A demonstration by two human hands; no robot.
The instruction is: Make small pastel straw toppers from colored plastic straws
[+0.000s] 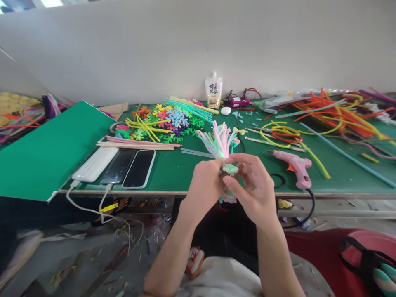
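Over the table's front edge, my left hand point(206, 181) is wrapped round a bundle of pastel pipe cleaners point(219, 140) in pink, mint and white. Its upper ends fan out above the fist and more pink and green ends show below. A pale green ruffled piece point(230, 168) sits at the front of the bundle, between my hands. My right hand point(255, 185) closes on this piece from the right, thumb below and forefinger above. The fingers hide much of the bundle's middle.
A pink glue gun point(293, 165) lies to the right, its cable over the edge. Phones point(139, 168) and a white power bank point(96, 164) lie left, beside a green board point(55, 152). Snowflake-shaped pieces point(177, 119), a pouch point(213, 90) and orange pipe cleaners point(321, 111) are farther back.
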